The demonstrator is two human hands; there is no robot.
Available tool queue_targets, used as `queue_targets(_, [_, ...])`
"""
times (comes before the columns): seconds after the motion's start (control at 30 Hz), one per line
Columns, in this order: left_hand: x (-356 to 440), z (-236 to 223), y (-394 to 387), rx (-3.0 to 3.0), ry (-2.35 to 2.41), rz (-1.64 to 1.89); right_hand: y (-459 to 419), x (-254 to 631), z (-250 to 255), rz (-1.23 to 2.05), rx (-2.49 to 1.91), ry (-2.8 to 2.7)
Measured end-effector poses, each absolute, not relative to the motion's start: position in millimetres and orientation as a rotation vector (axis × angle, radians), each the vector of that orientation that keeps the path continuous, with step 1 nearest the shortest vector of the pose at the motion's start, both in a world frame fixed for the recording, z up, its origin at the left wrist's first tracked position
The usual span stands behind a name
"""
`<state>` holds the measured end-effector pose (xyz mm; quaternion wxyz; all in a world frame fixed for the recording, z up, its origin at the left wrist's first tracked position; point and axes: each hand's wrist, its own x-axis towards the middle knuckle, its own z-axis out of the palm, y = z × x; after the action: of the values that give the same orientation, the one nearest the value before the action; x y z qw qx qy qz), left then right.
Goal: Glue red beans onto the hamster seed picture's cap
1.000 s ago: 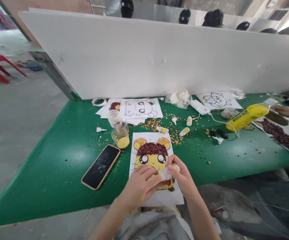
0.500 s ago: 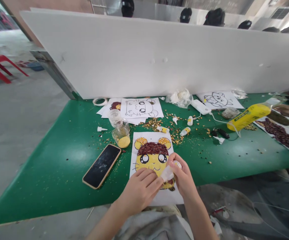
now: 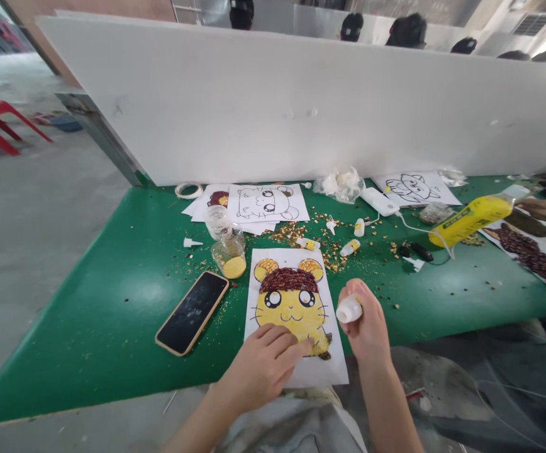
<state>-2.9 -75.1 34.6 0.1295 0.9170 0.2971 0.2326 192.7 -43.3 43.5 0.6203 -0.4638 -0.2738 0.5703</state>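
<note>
In front of me lies a paper picture of a hamster point(image 3: 288, 301), its head top covered with dark red beans and its ears with corn-coloured pieces, its face and body yellow. My left hand point(image 3: 269, 358) rests palm down on the lower part of the sheet, index finger stretched toward the hamster's lower right body and nothing seen in its grip. To the right of the sheet, my right hand point(image 3: 368, 321) is closed around a small white glue bottle point(image 3: 349, 309), raised and tilted with its wide end toward the sheet. The hamster's lower left is hidden behind my left hand.
A phone point(image 3: 192, 313) lies left of the sheet, near a clear jar of yellow grains point(image 3: 234, 267). Behind are scattered grains, small glue bottles point(image 3: 350, 248), line drawings point(image 3: 268, 204) and a white panel point(image 3: 273, 107). A yellow bottle point(image 3: 471, 220) and another person's hand are at right.
My right hand has moved right, off the picture, carrying the glue bottle away from my left fingers. My left hand has stayed nearly in place, its index finger now visible over the hamster's body.
</note>
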Motion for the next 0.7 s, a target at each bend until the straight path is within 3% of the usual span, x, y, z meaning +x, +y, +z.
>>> queue_targets(0.37, [6.6,32.9,-81.3,2.219,0.906,0.879,-40.1,182.8,54.0,1.649,-0.796,-0.619])
queue_targets(0.7, [5.8,27.9,-83.2,2.192,0.892,0.929,-42.6,176.9,58.3,1.699,-0.799,-0.629])
